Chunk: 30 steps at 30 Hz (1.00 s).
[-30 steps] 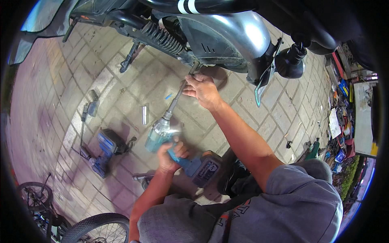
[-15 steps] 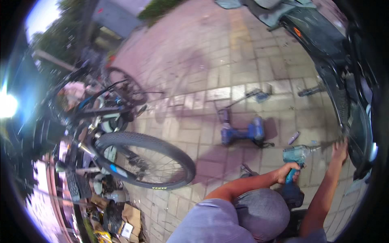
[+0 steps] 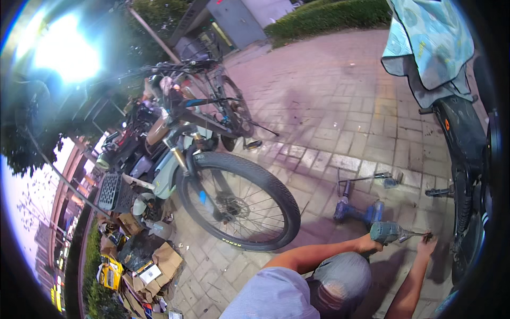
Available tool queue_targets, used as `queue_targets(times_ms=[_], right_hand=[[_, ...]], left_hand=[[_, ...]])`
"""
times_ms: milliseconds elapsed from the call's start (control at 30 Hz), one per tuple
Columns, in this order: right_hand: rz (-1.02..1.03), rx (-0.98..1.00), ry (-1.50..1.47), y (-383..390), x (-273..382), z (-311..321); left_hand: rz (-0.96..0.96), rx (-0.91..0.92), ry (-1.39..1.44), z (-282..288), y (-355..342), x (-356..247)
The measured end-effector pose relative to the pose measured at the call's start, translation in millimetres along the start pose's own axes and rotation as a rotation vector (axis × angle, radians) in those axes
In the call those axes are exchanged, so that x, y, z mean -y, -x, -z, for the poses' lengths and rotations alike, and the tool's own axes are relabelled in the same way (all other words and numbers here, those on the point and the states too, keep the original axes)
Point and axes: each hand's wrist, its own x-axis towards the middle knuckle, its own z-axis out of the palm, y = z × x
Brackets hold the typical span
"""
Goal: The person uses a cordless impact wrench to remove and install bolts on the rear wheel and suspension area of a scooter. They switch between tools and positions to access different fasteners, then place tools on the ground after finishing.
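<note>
My left hand [image 3: 370, 244] is wrapped round the grip of a teal cordless drill [image 3: 386, 233], whose nose and long bit [image 3: 416, 234] point right. At the tip of that bit is my right hand [image 3: 426, 246], its fingers closed together. Whatever they pinch is too small to make out. To the right of both hands stands a dark scooter [image 3: 461, 175], with a gap between it and my right hand. A second cordless drill [image 3: 357, 212], blue, lies on the paving just beyond the teal one.
A bicycle's front wheel [image 3: 241, 202] stands to the left of my arms. Past the blue drill lie a long-handled tool [image 3: 366, 177] and small parts. Flattened cardboard [image 3: 163, 266] and rubbish pile up at the lower left. A pale blue cover [image 3: 427, 42] drapes the scooter's far end.
The view has swung up and to the left. My right hand has come away from the scooter's side, and the teal drill's bit now meets its fingers. My left hand keeps its grip.
</note>
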Motion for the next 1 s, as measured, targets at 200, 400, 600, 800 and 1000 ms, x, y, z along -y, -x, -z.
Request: queue_targets(times_ms=[200, 400, 600, 800, 1000], right_hand=[[-0.065, 0.084, 0.275, -23.2, -66.2, 21.1], [-0.208, 0.235, 1.032, -23.6, -94.6, 36.3], [0.829, 0.425, 1.844, -39.8, -125.7, -15.7], [0.921, 0.368, 2.061, -7.8, -115.8, -44.0], [0.830, 0.433, 2.174, 1.8, -145.8, -40.5]], left_hand=[[-0.015, 0.055, -0.248, 29.9, 40.6, -56.4], [-0.009, -0.132, -0.156, 46.9, 76.2, -29.2], [-0.109, -0.246, -0.135, 90.9, 62.8, 38.9], [-0.088, -0.242, -0.178, 81.9, 71.8, 8.5], [-0.026, -0.329, -0.154, 88.4, 98.6, 20.7]])
